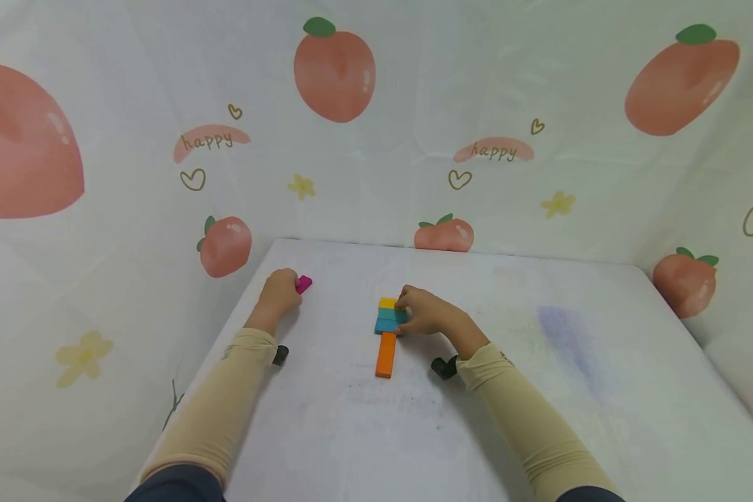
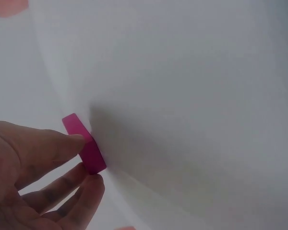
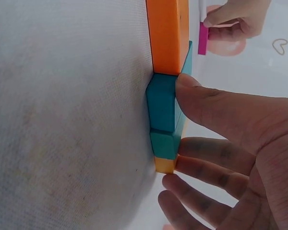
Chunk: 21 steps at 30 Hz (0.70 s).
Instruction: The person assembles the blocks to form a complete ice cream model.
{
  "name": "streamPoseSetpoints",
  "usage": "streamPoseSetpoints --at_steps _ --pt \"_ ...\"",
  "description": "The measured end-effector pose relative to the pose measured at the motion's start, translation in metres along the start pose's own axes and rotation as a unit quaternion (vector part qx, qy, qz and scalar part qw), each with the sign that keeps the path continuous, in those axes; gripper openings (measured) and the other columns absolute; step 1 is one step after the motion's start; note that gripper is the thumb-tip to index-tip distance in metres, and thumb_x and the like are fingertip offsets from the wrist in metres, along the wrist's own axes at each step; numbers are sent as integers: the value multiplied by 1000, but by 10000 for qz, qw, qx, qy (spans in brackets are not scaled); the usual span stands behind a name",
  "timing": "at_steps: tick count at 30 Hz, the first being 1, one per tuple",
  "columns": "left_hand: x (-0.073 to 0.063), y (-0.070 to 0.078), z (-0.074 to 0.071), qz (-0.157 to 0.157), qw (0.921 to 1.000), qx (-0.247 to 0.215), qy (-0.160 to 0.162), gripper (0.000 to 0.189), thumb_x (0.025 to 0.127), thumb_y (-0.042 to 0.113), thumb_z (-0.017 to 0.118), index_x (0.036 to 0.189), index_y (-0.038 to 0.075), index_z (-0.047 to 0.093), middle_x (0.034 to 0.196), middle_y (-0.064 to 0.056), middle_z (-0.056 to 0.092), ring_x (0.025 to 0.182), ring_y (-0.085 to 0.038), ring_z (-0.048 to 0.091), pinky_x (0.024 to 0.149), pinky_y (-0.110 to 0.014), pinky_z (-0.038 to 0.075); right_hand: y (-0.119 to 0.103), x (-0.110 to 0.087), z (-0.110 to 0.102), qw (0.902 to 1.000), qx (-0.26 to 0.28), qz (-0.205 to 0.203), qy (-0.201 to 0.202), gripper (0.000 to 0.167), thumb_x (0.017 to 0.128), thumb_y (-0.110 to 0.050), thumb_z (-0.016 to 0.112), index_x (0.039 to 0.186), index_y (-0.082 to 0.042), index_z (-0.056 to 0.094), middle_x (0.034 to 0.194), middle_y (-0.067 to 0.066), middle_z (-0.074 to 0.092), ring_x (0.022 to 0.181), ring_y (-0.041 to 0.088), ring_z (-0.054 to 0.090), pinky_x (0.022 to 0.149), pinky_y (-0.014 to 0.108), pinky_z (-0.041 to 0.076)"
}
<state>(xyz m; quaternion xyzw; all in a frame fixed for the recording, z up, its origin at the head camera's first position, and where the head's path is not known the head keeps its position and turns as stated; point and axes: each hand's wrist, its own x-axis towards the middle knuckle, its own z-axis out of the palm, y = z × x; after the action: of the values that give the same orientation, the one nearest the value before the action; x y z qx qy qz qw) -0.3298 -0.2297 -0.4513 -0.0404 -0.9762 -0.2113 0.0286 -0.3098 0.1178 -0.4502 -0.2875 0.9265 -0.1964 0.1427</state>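
Note:
My left hand point(image 1: 280, 291) pinches a magenta block point(image 1: 304, 284) between thumb and fingers at the left of the table. In the left wrist view the thumb lies across the middle of this magenta block point(image 2: 85, 143). My right hand point(image 1: 428, 311) spans a flat row of blocks, thumb at the blue block point(image 1: 385, 325) and fingertips by the yellow block point(image 1: 388, 303). Between these two lies a teal block point(image 1: 389, 314). An orange block point(image 1: 385, 355) extends from the blue one toward me, like a stem. The right wrist view shows the thumb tip on the blue block point(image 3: 162, 103).
The blocks lie on a white-covered table point(image 1: 508, 432) with a faint purple stain point(image 1: 567, 345) at right. A white curtain point(image 1: 401, 174) printed with peaches hangs behind and at the sides. Dark wrist devices point(image 1: 444, 368) stick out by both sleeves.

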Motion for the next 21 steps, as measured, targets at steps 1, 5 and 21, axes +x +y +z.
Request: streamPoseSetpoints --at_steps 1,5,21 --pt "1 2 2 -9 10000 -15 -34 23 84 -4 68 105 -13 68 100 -27 69 94 -39 62 91 -53 56 0 0 0 10000 7 -9 3 56 91 -30 86 135 2 70 131 10 62 124 25 61 113 42 51" --pt "5 10 7 -10 9998 -99 -160 24 85 -4 68 107 -12 68 103 -26 70 95 -37 62 92 -51 56 -2 0 0 10000 5 -31 2 56 91 -29 86 135 2 70 131 11 62 123 26 61 113 42 51" --pt "14 60 25 181 9982 -252 -522 25 88 -3 66 111 -11 70 107 -23 69 99 -34 61 96 -49 56 -6 -2 -2 9999 -1 100 -60 56 93 -29 84 136 3 69 142 15 59 130 29 58 116 44 49"
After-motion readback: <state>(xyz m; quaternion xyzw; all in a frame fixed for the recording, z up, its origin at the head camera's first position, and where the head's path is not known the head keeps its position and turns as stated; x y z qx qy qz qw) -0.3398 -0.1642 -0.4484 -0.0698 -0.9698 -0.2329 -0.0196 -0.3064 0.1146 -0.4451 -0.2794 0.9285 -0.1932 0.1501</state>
